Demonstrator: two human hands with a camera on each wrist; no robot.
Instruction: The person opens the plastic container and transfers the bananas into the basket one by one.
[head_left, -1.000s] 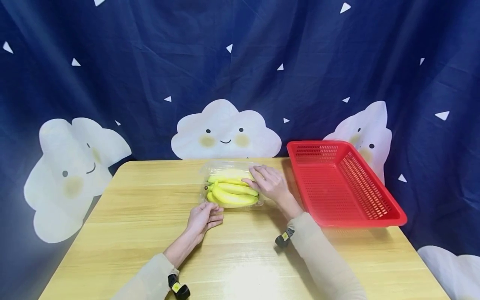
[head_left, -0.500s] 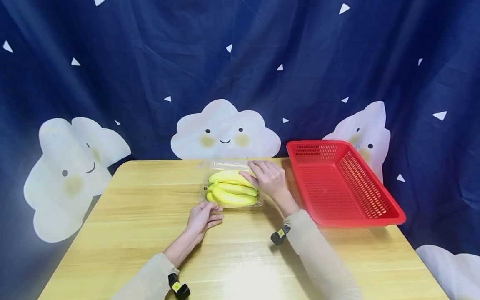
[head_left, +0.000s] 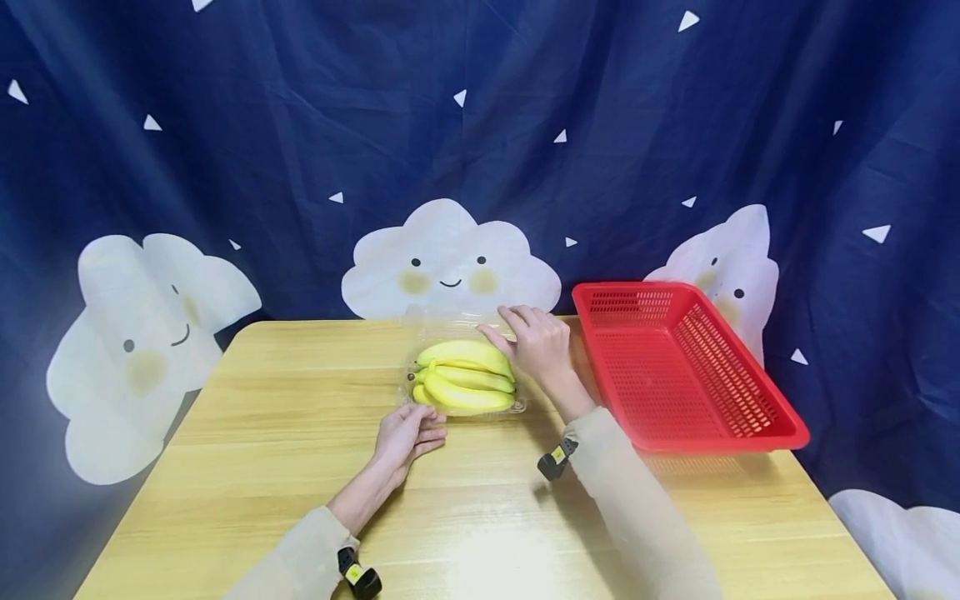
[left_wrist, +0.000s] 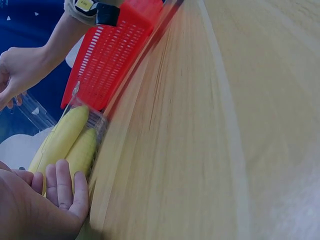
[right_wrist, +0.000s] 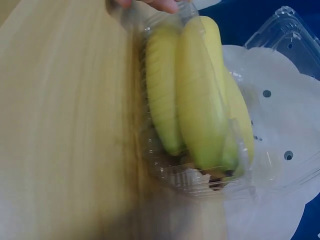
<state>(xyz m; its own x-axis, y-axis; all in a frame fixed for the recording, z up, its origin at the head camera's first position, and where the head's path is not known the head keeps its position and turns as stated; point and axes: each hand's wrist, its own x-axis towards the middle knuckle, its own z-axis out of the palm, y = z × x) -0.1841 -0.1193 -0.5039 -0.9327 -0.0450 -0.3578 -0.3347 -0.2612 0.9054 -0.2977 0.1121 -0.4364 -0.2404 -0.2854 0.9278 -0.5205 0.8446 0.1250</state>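
Observation:
A clear plastic clamshell box [head_left: 521, 407] on the table holds several yellow bananas [head_left: 468, 398], green toward their tips in the right wrist view. At its front left corner, my left hand [head_left: 408, 433] pinches the rim between thumb and index finger; the other fingers stretch out loosely. My right hand [head_left: 542, 340] holds the right side of the raised clear lid [right_wrist: 287, 37], thumb toward the bananas. In the left wrist view the right hand [left_wrist: 25, 70] grips the lid's edge above the box. Parts of the transparent lid are hard to make out.
A red perforated plastic basket [head_left: 637, 429] stands right of the box, extending to the table's right side. The wooden table [head_left: 300, 375] ends just behind the box, against a blue curtain [head_left: 300, 125] with clouds. Both wrists wear small black cameras.
My right hand has risen and shifted slightly back, lifting the lid off the bananas so it tilts up toward the curtain. The left hand and the bananas have stayed put.

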